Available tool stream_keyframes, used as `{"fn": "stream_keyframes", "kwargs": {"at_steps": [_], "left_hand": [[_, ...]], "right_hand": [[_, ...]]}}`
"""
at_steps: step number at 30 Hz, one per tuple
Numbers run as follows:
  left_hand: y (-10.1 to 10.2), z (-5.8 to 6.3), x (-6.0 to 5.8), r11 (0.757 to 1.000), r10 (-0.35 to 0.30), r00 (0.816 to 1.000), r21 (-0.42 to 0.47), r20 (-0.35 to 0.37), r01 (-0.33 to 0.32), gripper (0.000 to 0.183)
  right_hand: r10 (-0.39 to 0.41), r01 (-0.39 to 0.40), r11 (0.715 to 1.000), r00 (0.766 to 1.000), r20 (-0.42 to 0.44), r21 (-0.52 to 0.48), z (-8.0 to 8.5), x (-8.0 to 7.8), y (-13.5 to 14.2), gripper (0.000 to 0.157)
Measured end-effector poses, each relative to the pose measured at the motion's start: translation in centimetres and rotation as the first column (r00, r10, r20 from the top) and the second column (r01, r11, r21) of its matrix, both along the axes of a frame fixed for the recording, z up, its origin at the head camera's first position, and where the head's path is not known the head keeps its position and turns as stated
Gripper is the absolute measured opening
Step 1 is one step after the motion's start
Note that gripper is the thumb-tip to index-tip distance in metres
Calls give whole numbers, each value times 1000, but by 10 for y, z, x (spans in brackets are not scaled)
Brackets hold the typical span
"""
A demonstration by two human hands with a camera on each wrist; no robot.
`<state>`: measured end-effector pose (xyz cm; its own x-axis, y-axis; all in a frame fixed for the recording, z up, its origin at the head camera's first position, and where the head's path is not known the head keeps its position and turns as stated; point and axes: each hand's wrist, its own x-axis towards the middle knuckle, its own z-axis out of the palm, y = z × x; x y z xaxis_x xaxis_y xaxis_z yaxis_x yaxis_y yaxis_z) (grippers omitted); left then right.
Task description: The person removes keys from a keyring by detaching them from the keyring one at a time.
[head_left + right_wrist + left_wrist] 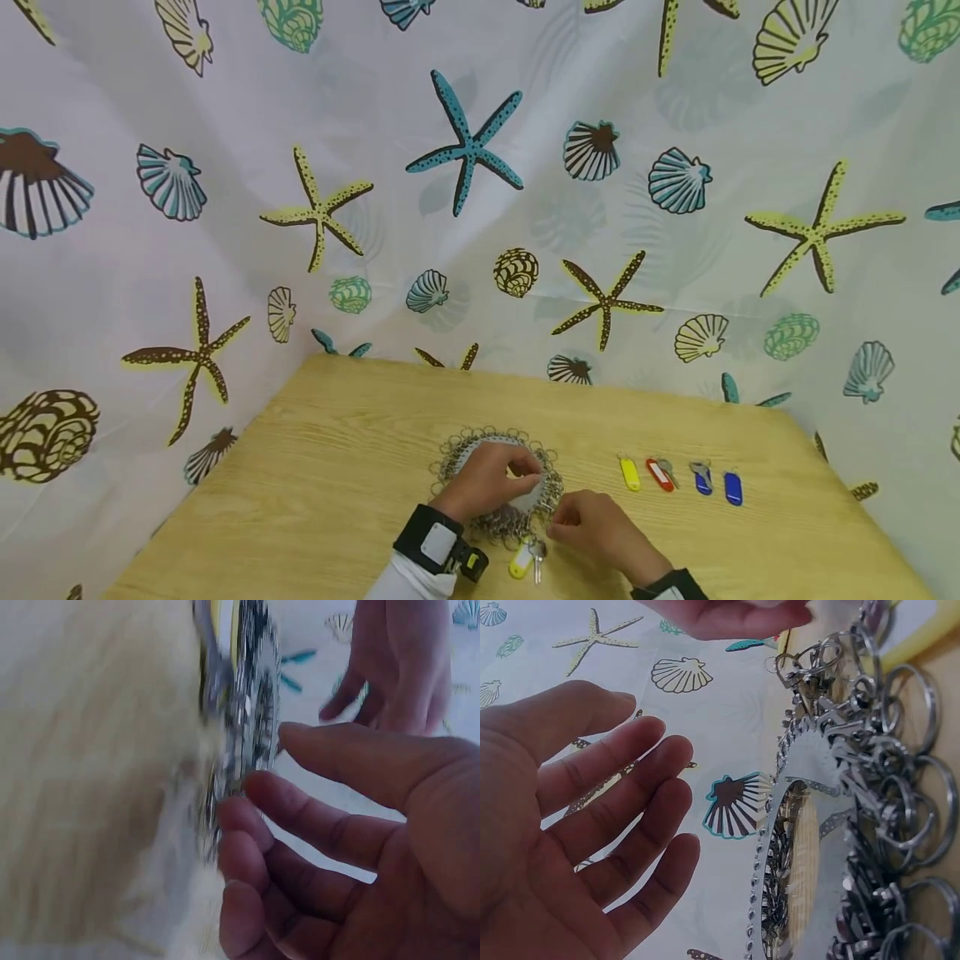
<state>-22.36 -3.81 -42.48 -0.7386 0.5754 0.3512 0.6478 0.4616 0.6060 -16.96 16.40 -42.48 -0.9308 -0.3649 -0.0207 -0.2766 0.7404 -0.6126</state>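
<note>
A round silvery metal ring with many small clasps and split rings around its edge lies on the table. Over it hovers my left hand, its fingers relaxed and apart, with nothing in them, as the left wrist view shows beside the metal ring. My right hand is at the ring's near right edge. Its fingers bend loosely and the gap to the thumb holds nothing in the right wrist view. Just in front of the ring lie a yellow key tag and keys.
To the right, a row of key tags lies on the wooden table: a yellow tag, a red tag with a key, a blue tag with a key, and another blue tag. A shell-patterned curtain hangs behind.
</note>
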Motion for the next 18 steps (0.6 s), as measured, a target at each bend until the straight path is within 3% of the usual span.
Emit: {"fn": "stream_keyframes", "kwargs": {"at_steps": [3,7,12,18], "left_hand": [[0,-2,0,1000,7,1000,-8,29,-7,14],[1,-4,0,1000,12,999,-12,47,-12,14],[2,-6,-2,1000,5,1000,-12,14,-5,13],[1,-6,-3,1000,6,1000,-18,-20,-7,14]], "right_hand": [[24,-23,1000,999,39,-15,-6,6,-13,10],[-15,14,999,1000,22,42,-13,7,-24,9],[-45,47,995,999,-20,89,-15,6,-30,12],[-53,53,994,999,2,95,-12,4,-40,14]]}}
